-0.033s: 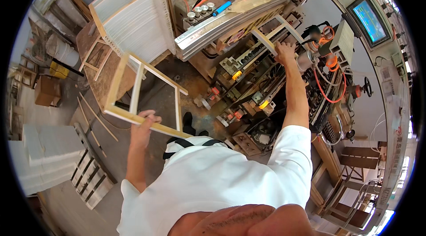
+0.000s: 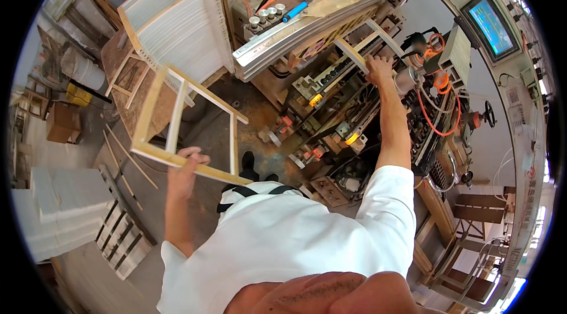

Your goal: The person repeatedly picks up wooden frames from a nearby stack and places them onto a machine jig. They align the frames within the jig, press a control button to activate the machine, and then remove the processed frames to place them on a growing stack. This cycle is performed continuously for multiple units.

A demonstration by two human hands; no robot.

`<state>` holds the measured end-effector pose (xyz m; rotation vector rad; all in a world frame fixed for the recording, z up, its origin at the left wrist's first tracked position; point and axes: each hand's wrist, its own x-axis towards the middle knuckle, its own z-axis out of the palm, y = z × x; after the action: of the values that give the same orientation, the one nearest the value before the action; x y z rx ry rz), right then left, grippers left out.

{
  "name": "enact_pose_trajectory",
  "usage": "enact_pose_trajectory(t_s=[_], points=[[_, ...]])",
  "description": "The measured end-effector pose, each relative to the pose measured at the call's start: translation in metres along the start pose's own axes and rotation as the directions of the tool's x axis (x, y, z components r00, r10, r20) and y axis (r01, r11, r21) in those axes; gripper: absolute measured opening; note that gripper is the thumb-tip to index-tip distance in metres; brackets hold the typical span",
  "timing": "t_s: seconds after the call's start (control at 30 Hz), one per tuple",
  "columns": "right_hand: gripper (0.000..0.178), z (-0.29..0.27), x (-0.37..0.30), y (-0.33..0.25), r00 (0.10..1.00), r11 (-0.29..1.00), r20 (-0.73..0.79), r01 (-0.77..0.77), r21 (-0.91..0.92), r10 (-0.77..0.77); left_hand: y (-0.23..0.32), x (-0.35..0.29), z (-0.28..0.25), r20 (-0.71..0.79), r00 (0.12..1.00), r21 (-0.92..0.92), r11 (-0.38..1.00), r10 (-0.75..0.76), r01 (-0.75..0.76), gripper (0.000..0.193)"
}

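Note:
My left hand [image 2: 184,173] is closed round the lower rail of a wooden frame [image 2: 150,107] with white edges and crossbars. This frame hangs tilted in the air at my left, its upper part in front of a worn wooden table. At the machine, my right hand [image 2: 380,69] has its fingers curled on the near end of a second, pale frame [image 2: 352,55]. That frame lies among the machine's rails and clamps, under a long metal beam [image 2: 307,25]. The fingertips of my right hand are partly hidden.
A tall stack of white frames [image 2: 183,28] stands on the wooden table [image 2: 112,57]. Orange hoses [image 2: 440,131] loop by the machine's right side, below a control screen [image 2: 489,26]. White blocks [image 2: 68,202], a slatted pallet [image 2: 121,237], loose strips [image 2: 121,163] and a cardboard box [image 2: 64,122] occupy the left.
My left hand and its wooden frame have shifted slightly left and tilted a little. My right hand and the frame in the machine have stayed put.

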<state>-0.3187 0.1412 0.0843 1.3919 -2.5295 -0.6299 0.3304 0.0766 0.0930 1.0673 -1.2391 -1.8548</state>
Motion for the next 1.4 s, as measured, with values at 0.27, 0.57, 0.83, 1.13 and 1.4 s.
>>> enact_pose_trajectory(t_s=[0.27, 0.57, 0.83, 1.13, 1.4], points=[[0.052, -0.007, 0.000, -0.012, 0.994, 0.994, 0.014, -0.107, 0.036, 0.107, 0.157, -0.024, -0.080, -0.144, 0.859, 0.316, 0.845, 0.492, -0.431, 0.054], [0.090, -0.054, -0.007, -0.031, 0.875, 0.930, 0.328, -0.366, -0.035, 0.357, 0.284, 0.084, -0.191, -0.109, 0.716, -0.023, 0.719, 0.689, -0.695, 0.055], [0.050, -0.102, -0.050, -0.085, 0.858, 0.863, -0.376, -0.139, 0.485, 0.350, 0.335, 0.348, -0.223, -0.113, 0.856, -0.479, 0.728, 0.504, -0.491, 0.032], [0.041, -0.148, -0.200, -0.222, 0.869, 0.484, -0.124, -0.143, 0.864, 0.479, 0.257, 0.532, -0.205, -0.358, 0.766, 0.590, 0.765, 0.534, -0.258, 0.076], [0.036, -0.101, -0.304, -0.284, 0.731, 0.186, 0.054, -0.243, 0.952, 0.680, 0.263, 0.340, -0.090, 0.231, 0.529, 0.796, 0.154, 0.817, -0.586, 0.054]])
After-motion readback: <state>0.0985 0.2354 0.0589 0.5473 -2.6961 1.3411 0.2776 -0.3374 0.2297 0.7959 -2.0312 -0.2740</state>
